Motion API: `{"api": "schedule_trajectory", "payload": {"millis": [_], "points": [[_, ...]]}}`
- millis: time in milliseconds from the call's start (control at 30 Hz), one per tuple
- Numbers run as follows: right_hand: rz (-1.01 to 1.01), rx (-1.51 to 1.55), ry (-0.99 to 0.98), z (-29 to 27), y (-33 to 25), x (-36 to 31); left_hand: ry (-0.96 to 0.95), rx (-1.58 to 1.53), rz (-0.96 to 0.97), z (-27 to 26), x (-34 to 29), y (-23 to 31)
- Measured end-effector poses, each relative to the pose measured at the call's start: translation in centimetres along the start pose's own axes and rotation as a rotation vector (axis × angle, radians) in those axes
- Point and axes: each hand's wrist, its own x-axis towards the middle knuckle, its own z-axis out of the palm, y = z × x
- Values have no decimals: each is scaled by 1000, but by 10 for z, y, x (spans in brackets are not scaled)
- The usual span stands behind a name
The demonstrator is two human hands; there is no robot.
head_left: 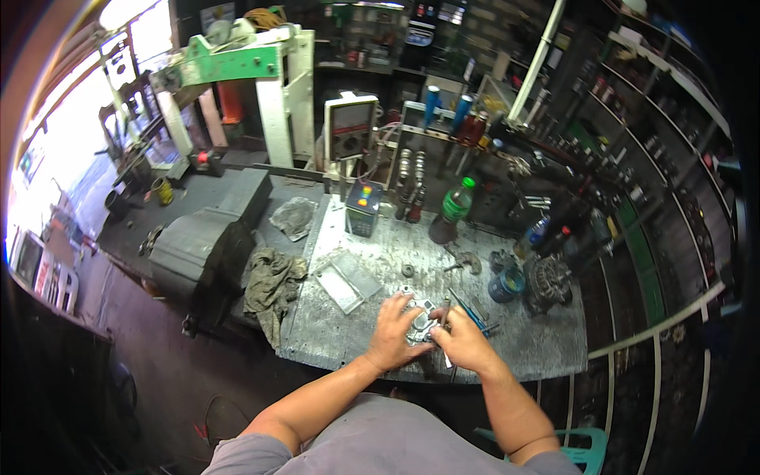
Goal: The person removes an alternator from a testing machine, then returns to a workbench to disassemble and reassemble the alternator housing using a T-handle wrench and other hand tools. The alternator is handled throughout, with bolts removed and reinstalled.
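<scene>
Where the lower centre of the frame shows the near part of the counter [321,336], a small, irregular, silver-grey metal part [419,322] lies between the two hands, beneath the fingers of the left and just beside those of the right. The left hand [386,336] touches it from the left, thumb and fingers spread apart and slightly bent over its edge; whether they grip it or only rest on it, I cannot tell. The right hand [461,342] is closed, thumb and fingers clamped on a slim, rod-shaped tool with a brownish upper end [446,309], which sticks out above and below the fist. The two hands are close together, their fingertips nearly meeting over the part.

The part has a bright, cast-looking surface with several openings and raised edges; its lower portion is largely covered by fingers. Just right of the right hand, slender blue-handled tools [469,312] lie on the counter. Up and left of the left hand, still near the frame's centre, is a shallow, pale rectangular tray [370,283].
</scene>
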Motion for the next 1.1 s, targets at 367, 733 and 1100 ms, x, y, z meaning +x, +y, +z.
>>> {"api": "schedule_trajectory", "payload": {"millis": [367,733,1100], "points": [[-288,-439,-189,-10,-66,31,-269,-66,-119,-24,-1,-21],[87,-364,-259,16,-70,47,-328,-131,-46,-26,15,-24],[-111,-616,-362,14,-80,47,-435,32,146,-12,26,-28]]}}
